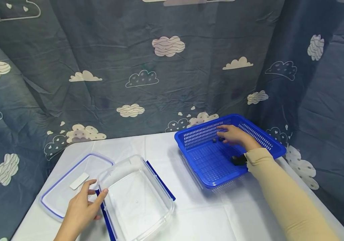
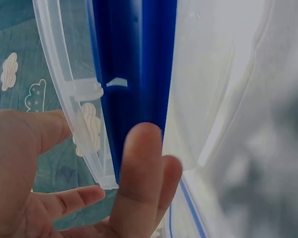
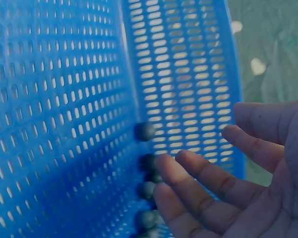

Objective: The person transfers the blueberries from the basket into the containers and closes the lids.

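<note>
A clear plastic food container (image 1: 137, 197) with blue side latches stands on the table. My left hand (image 1: 82, 206) holds its left side, thumb over the rim and fingers outside. In the left wrist view, fingertips lie against the blue latch flap (image 2: 139, 59), which hangs down. My right hand (image 1: 235, 135) reaches into a blue perforated basket (image 1: 199, 167), fingers spread and slightly bent near the far wall. Several small dark balls (image 3: 146, 131) lie in a row along the foot of that wall, right at my fingertips in the right wrist view.
The clear lid (image 1: 57, 187) with a blue seal lies left of the container, a white rectangular piece (image 1: 79, 181) on it. A white cloth (image 1: 202, 217) covers the table. Dark cloud-print fabric (image 1: 105, 50) hangs behind and at both sides.
</note>
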Demonstrator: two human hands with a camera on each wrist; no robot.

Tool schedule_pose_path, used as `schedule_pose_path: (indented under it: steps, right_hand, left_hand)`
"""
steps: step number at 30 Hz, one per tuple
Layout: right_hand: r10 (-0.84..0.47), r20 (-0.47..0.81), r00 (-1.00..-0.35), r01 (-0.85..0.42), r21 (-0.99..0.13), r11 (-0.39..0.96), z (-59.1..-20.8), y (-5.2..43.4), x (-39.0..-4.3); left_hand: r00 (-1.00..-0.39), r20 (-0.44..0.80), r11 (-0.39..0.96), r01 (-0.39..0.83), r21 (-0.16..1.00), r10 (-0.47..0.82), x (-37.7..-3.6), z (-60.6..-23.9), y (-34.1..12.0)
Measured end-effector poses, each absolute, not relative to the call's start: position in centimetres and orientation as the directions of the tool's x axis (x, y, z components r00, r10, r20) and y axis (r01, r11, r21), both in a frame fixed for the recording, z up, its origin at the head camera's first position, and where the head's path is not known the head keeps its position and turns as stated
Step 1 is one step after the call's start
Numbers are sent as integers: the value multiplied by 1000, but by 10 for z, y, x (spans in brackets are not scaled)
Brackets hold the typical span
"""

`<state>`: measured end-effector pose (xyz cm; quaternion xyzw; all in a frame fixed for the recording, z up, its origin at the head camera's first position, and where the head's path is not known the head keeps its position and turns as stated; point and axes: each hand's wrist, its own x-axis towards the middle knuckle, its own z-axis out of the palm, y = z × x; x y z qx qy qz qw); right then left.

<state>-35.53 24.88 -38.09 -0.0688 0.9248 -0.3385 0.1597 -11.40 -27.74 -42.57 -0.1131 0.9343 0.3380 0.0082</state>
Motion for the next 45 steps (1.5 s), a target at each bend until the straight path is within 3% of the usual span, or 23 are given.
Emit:
schedule_pose_path:
  steps: [9, 16, 38, 45]
  right_hand:
    - [-194, -358, -913, 164, -759, 630, -395, 248, -368]
    - [-151, -409, -900, 267, -791, 550, -408, 245, -374]
    - [-104, -419, -902, 313, -800, 512, -417, 230, -385]
    - [-52, -456, -888, 386, -802, 456, -429, 235, -394]
  left_hand:
    - [-954, -221, 597, -298, 745, -200, -106, -429, -275]
    - [-953, -247, 534, -303, 789, -176, -107, -433, -274]
    - [-961, -219, 388, -270, 881, -172, -111, -444, -271]
    - [-960, -226, 363, -272, 891, -165, -111, -445, -271]
